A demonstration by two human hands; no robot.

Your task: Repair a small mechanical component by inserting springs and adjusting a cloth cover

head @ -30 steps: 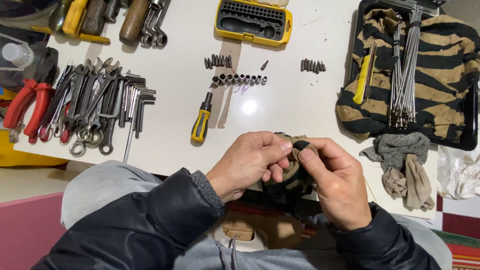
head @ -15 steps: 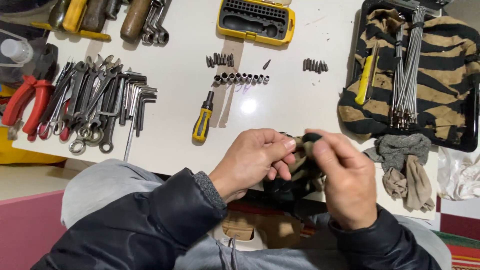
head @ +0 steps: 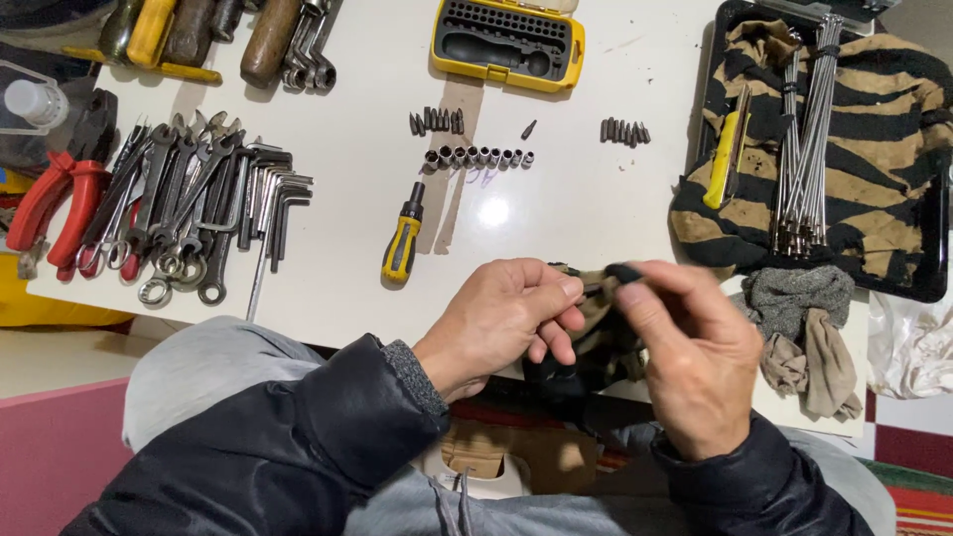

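1. Left of the grip, spanners (head: pixel 189 213) and hex keys (head: pixel 273 203) are spread on the white worktop (head: pixel 347 169); a yellow-handled screwdriver (head: pixel 401 243) lies nearer.
2. The left hand (head: pixel 501 318) is closed on a striped rag (head: pixel 601 337), fingers pinched narrow around a small dark part that cannot be made out.
3. The rag is held just over the worktop's near edge, between both hands. It is judged soft, light and limp; it is best taken in a bunched fold.
4. The right hand (head: pixel 695 367) is closed on the rag's far side, thumb pressed on top.
5. Right of the grip, grey cloths (head: pixel 799 333) and a bundle of metal rods (head: pixel 804 139) are seen.
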